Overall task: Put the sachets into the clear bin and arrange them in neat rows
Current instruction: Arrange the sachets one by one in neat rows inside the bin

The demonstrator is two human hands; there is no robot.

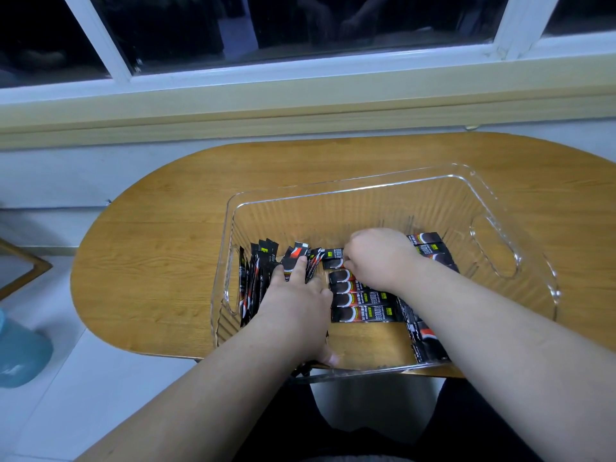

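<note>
A clear plastic bin [366,191] stands on the oval wooden table. Both my hands are inside it. Several black stick sachets [363,300] lie flat in a row across the bin's floor. More sachets [258,261] stand on edge against the left wall. My left hand [295,306] lies with straight fingers on the upright sachets and presses them leftward. My right hand [376,255] has curled fingers and pinches the end of a flat sachet [333,260] at the row's far end. Another pile of sachets [425,338] lies under my right forearm.
The wooden table [160,261] stands against a wall below a window sill [233,105]. A light blue container [20,348] stands on the tiled floor at the left. My dark-clothed lap [366,435] is below the table's near edge.
</note>
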